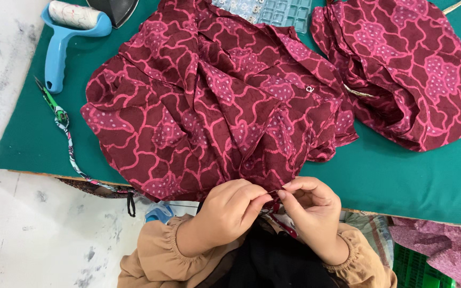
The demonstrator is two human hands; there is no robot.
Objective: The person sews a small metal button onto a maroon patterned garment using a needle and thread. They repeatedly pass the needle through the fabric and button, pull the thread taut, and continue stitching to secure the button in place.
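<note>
Your left hand (229,212) is curled nearly closed, pinching the near hem of the maroon cotton garment with a pink wavy print (214,101). Your right hand (311,209) has thumb and forefinger pressed together on what looks like a thin sewing needle (274,191), too fine to be sure. The two hands sit almost touching, at the near edge of the bench (401,176), which is covered in green felt.

The garment lies bunched on the felt straight ahead of you, hem pulled toward your lap. A small white button (310,89) shows on it, right of centre.

Step in hand: hand-stitching at the hem, needle at the fabric edge. My read for the next move: hold the fold taut with the left, draw the needle clear with the right, and keep the thread free of the bunched folds.

Elsewhere:
- second piece of the same print (412,69), far right
- clear plastic compartment box (273,10), top edge
- blue-handled lint roller (65,32), top left
- green-handled snips on a patterned strap (54,109), left edge
</note>
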